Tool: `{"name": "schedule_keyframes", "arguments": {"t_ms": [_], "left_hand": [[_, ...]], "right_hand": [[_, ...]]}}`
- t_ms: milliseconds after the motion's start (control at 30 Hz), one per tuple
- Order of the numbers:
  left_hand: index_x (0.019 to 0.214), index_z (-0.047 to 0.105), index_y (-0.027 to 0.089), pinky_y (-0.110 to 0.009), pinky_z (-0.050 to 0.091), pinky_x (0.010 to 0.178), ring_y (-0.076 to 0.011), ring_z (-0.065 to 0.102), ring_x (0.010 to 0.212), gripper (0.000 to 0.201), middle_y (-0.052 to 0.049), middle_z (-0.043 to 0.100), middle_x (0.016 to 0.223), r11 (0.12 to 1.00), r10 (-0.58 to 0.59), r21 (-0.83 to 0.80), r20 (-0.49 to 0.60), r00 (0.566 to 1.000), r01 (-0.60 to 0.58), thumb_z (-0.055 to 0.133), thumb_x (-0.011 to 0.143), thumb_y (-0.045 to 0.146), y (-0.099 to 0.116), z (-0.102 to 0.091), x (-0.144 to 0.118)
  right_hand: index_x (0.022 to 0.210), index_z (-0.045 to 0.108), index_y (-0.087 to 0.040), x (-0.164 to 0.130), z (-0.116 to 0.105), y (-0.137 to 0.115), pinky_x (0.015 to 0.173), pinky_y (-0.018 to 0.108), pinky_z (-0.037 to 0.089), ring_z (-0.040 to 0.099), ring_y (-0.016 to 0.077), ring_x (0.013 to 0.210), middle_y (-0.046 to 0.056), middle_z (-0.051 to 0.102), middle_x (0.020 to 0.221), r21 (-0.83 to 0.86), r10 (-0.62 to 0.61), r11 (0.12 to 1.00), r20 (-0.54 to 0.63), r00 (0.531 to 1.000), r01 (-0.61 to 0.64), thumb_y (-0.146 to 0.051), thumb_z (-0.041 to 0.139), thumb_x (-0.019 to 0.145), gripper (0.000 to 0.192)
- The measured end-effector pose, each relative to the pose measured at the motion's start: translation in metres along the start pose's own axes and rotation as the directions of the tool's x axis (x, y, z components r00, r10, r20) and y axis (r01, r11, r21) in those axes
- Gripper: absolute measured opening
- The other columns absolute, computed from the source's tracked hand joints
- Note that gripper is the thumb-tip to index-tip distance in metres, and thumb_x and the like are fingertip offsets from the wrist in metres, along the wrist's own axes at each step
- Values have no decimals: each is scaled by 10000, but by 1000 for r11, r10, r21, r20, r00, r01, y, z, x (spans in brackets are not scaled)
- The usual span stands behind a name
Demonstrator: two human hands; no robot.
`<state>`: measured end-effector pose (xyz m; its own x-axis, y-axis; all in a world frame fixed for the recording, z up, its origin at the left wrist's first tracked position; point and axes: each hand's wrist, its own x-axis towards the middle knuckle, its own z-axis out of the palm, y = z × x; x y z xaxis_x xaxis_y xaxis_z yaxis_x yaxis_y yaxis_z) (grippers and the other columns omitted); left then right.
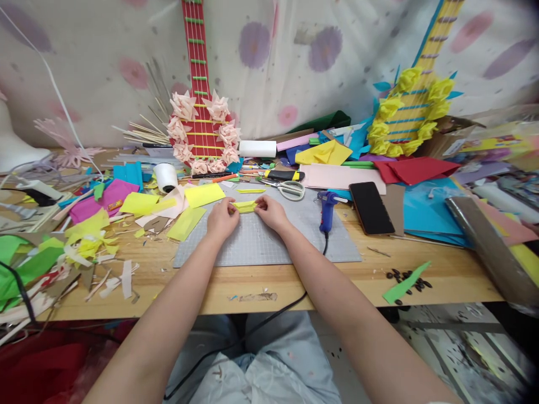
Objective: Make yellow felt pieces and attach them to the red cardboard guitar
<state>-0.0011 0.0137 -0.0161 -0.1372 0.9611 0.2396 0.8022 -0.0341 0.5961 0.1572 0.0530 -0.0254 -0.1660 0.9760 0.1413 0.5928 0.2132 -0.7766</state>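
— What sort of place is this?
— A craft workshop. The wooden bench (269,286) is littered with paper scraps (90,235) and coloured sheets (415,168).
— Any tools?
— A cutting mat (261,247), scissors (288,188) and a glue gun (326,210).
— Finished work?
— Two paper guitars (202,112) trimmed with paper flowers (406,112) lean against a cloth backdrop (295,62).

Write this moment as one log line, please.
left hand: pinching yellow paper strip | right hand: pinching its other end | under: grey cutting mat | nearby: scissors, glue gun
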Motion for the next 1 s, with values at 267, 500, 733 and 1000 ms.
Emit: {"name": "schedule_keyframes", "arguments": {"t_ms": [267,500,733,1000], "left_hand": [[1069,493,215,-277,411,716,-157,571,836,326,4,652,844,997,-77,-31,1,997,77,508,743,230,3,2,3],[1204,376,205,-292,414,722,-180,581,879,488,-9,654,844,995,-100,13,-36,994,100,523,743,269,7,5,3],[1243,332,212,-316,417,740,-211,573,928,553,-21,657,847,994,-88,63,-42,995,91,540,732,246,9,5,2],[1245,310,204,-315,421,743,-208,575,934,578,-19,659,840,991,-126,46,-54,991,129,548,720,238,10,6,2]], "right_hand": [[927,538,-198,-2,7,-6,680,256,404,555,130,747,-10,630,774,-110,25,993,-58,998,-32,-193,519,754,174],[973,509,-198,-7,10,-15,711,288,377,530,186,835,19,637,818,-266,-21,964,-101,995,-7,-208,519,771,203],[934,479,-189,-8,11,-17,694,284,367,528,190,817,31,627,819,-314,-9,949,-111,994,-27,-208,507,775,163],[889,480,-186,-8,13,-17,704,288,358,521,189,807,52,601,824,-388,-17,921,-124,992,-33,-195,434,791,109]]}}
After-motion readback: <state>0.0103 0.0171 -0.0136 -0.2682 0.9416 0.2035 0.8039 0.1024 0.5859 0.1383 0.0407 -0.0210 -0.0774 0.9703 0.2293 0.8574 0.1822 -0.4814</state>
